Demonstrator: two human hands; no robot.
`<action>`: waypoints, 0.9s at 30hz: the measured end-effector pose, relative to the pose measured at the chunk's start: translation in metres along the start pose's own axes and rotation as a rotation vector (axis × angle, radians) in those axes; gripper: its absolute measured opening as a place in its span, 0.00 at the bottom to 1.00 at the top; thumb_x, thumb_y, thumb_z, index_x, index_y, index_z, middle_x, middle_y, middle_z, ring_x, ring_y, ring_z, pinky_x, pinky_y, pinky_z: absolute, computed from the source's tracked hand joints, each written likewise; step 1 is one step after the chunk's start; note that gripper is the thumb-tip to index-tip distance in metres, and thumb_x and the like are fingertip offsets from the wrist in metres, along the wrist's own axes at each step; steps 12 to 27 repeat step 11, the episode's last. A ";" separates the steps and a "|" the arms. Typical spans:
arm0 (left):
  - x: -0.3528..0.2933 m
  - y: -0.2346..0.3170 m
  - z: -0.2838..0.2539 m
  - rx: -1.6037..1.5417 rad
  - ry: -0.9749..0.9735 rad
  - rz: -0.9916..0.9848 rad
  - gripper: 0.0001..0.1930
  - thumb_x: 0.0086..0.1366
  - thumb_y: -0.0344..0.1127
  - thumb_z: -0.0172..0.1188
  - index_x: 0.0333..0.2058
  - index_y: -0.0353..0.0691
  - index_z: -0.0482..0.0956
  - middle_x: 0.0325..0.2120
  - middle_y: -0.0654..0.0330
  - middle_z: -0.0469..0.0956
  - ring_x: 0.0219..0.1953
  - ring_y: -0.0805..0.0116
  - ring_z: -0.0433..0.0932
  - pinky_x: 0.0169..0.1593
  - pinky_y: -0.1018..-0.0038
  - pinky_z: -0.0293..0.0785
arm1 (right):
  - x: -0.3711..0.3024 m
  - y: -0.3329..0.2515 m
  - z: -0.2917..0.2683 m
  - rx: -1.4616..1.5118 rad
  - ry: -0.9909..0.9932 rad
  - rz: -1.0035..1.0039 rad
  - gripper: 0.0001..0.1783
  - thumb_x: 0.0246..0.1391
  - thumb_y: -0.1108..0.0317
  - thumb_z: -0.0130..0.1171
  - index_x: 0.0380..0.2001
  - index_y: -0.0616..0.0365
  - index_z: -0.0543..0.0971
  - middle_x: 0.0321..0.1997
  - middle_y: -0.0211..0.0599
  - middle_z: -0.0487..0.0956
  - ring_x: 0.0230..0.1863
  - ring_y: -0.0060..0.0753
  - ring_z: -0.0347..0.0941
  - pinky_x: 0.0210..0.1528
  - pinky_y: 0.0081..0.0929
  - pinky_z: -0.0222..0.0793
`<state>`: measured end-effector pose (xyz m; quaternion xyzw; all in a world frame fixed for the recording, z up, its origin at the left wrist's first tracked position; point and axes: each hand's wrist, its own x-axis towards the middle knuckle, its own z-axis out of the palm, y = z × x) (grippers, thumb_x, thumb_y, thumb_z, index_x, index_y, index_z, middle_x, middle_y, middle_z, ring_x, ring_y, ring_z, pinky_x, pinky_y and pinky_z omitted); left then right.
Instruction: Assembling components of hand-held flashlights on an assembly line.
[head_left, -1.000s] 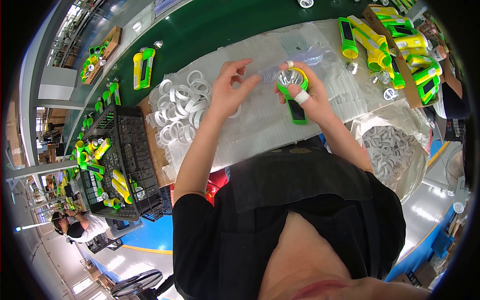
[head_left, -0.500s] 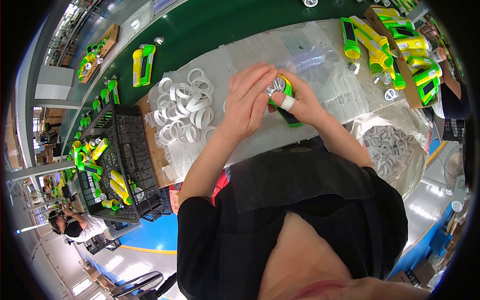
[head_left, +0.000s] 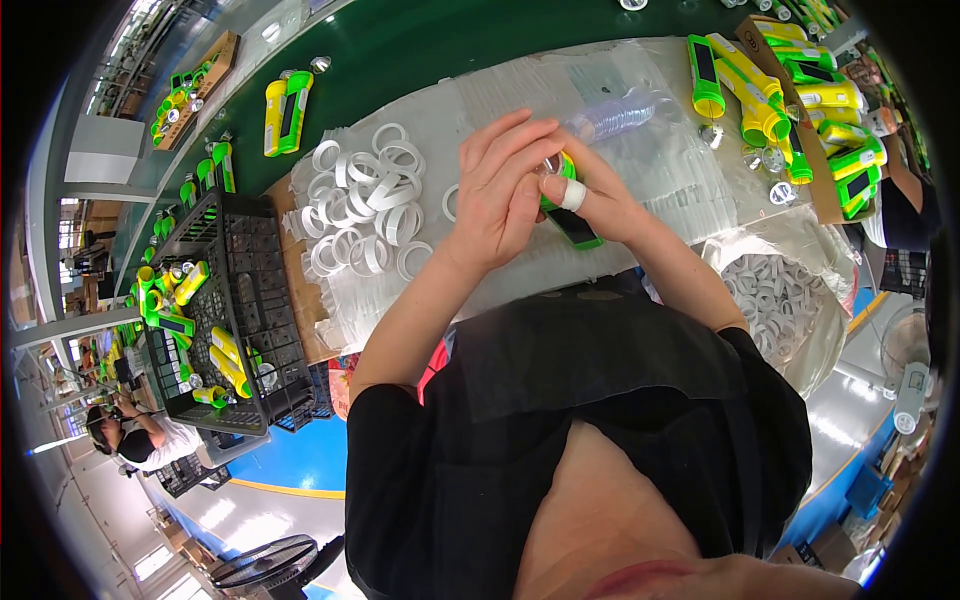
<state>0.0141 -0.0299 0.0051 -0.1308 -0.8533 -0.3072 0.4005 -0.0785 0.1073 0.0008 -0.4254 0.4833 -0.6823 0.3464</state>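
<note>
Over the middle of the covered worktable, my two hands meet around a green and yellow flashlight (head_left: 577,228) with a dark panel on its side. My right hand (head_left: 597,200), with white tape around one finger, grips it near the head. My left hand (head_left: 500,190) is closed over the flashlight's front end, its fingers pressed together. Only a sliver of the shiny reflector shows between the hands; what lies under my left palm is hidden. Beside my left forearm lies a heap of white rings (head_left: 370,200). Beyond my right hand is a row of clear round lenses (head_left: 612,117).
At left stands a black crate (head_left: 262,300) with flashlights in it. A cardboard box (head_left: 815,150) of flashlights is at right, with loose flashlights and reflectors (head_left: 781,192) beside it. A sack of white rings (head_left: 775,300) hangs below. Two flashlights (head_left: 287,113) lie on the green surface.
My left hand has closed further over the flashlight's head, covering most of the reflector that showed before. My right hand keeps its grip. The view has shifted slightly.
</note>
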 end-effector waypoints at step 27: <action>-0.001 -0.010 0.002 -0.034 -0.007 0.149 0.19 0.62 0.36 0.46 0.49 0.40 0.77 0.50 0.54 0.75 0.55 0.51 0.70 0.57 0.61 0.61 | -0.007 0.008 -0.004 -0.053 -0.081 -0.064 0.22 0.60 0.57 0.57 0.50 0.58 0.67 0.37 0.33 0.72 0.33 0.23 0.72 0.34 0.23 0.70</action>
